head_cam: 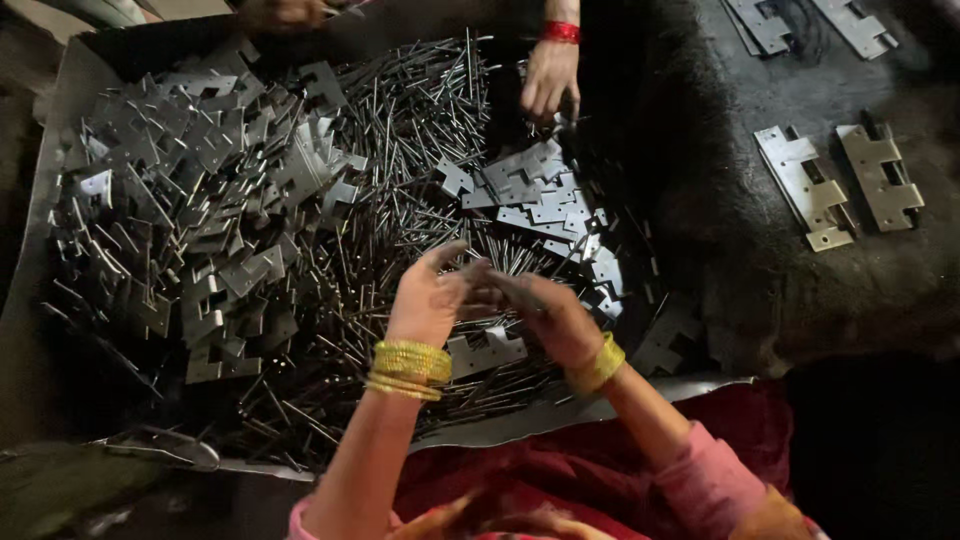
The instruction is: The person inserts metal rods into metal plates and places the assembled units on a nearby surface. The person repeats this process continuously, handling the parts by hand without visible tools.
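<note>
left hand (428, 295), right hand (545, 312) meet; held part hidden.

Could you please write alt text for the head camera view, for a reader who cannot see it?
A person's left hand and right hand, both with gold bangles, meet over a metal tray heaped with thin metal pins and flat hinge plates. Another person's hand reaches in opposite; assembled hinges lie right.
</note>
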